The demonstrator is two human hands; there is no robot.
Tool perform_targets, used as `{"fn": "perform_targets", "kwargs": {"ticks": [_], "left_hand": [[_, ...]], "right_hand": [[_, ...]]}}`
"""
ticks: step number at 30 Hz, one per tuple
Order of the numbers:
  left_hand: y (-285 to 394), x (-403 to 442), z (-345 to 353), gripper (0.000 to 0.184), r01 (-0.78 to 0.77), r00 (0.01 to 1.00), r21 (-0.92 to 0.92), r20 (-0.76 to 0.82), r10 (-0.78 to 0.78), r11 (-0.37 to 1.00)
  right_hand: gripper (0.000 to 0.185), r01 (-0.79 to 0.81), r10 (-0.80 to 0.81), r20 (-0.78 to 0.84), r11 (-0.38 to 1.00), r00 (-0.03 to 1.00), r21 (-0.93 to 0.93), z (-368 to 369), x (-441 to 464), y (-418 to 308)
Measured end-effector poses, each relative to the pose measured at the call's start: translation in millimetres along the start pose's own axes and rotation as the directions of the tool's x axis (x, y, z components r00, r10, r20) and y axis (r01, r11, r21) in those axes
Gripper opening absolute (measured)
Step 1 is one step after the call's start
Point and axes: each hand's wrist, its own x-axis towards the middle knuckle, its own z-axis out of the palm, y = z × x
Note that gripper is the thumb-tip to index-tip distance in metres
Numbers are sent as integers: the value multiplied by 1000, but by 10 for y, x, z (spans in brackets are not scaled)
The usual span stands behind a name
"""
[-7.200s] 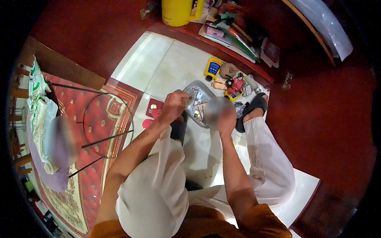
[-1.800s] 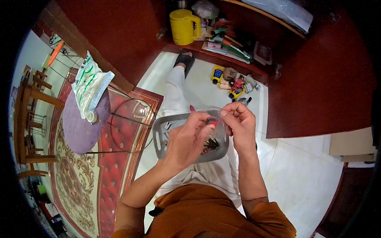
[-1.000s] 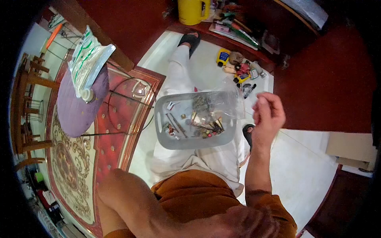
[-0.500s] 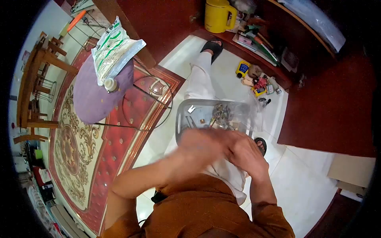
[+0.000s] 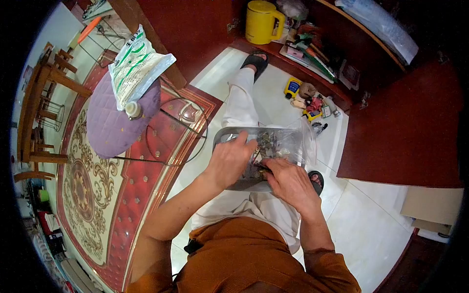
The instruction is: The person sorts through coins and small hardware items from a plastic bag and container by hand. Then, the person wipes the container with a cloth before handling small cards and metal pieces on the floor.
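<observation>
A grey plastic tray [image 5: 251, 187] rests on my lap, with small metal bits and a clear plastic bag [image 5: 305, 141] in and over its right side. Over the tray's left half is my left hand [image 5: 230, 158], its fingers bent down among the small items; what they hold, if anything, is hidden. My right hand [image 5: 290, 183] reaches in from the right, fingers pressed together on small dark pieces near the tray's middle that I cannot make out.
A purple round stool [image 5: 115, 127] at the left bears a white-green bag [image 5: 134, 73]. Yellow bottles [image 5: 292, 88] and small items lie on the floor by the cabinet. A yellow jug [image 5: 261, 22] stands on the cabinet shelf, and my sandalled foot [image 5: 255, 62] is near it.
The tray was on the floor and is now on my lap. A red item was in my left hand earlier and no longer shows there. Both hands have gone from above the tray down into it.
</observation>
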Motion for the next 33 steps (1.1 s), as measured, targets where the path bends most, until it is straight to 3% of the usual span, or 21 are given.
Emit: {"fn": "perform_targets", "kwargs": {"ticks": [5, 8, 10, 14, 17, 18, 20, 21, 23, 26, 29, 33], "left_hand": [[4, 23, 13, 10, 35, 999, -82, -20, -37, 996], [-12, -9, 36, 11, 27, 1000, -91, -3, -28, 996], [-2, -14, -1, 12, 30, 999, -134, -17, -32, 991], [43, -16, -92, 15, -10, 995, -287, -95, -18, 958], [106, 1, -211, 15, 126, 988, -384, -37, -151, 915], [106, -2, -242, 14, 206, 975, -504, 37, -217, 839], [117, 1, -300, 13, 364, 927, -690, 206, -312, 626], [177, 30, -336, 13, 295, 941, -821, 160, -299, 489], [379, 124, -410, 15, 117, 952, -979, 63, -301, 165], [593, 271, -488, 11, -105, 984, -958, -138, -109, 266], [640, 448, -594, 8, -78, 997, -755, -63, 45, 651], [657, 604, -557, 9, -120, 991, -570, -21, 131, 813]], "right_hand": [[26, 25, -24, -41, 1000, 999, 8, 20, 1, 29], [24, 141, -127, -223, 989, 966, 45, -39, -74, -4], [25, 195, -116, -433, 971, 894, 141, -121, -176, -32], [21, 173, -23, -798, 980, 602, 102, -334, -274, 54], [22, 25, 181, -720, 964, 670, 265, -467, -255, 69], [21, -47, 209, -663, 966, 718, 254, -464, -228, 75], [20, -79, 119, -635, 993, 763, 91, -337, -181, 145], [20, -90, 76, -614, 996, 786, 7, -291, -166, 154], [15, -40, 94, -557, 993, 825, 108, -290, -162, 58], [12, 49, -2, -521, 996, 854, 76, -305, -160, -2], [14, 145, -148, -476, 988, 867, -43, -316, -230, 70], [14, 204, -180, -516, 979, 838, -11, -334, -256, 86]]}}
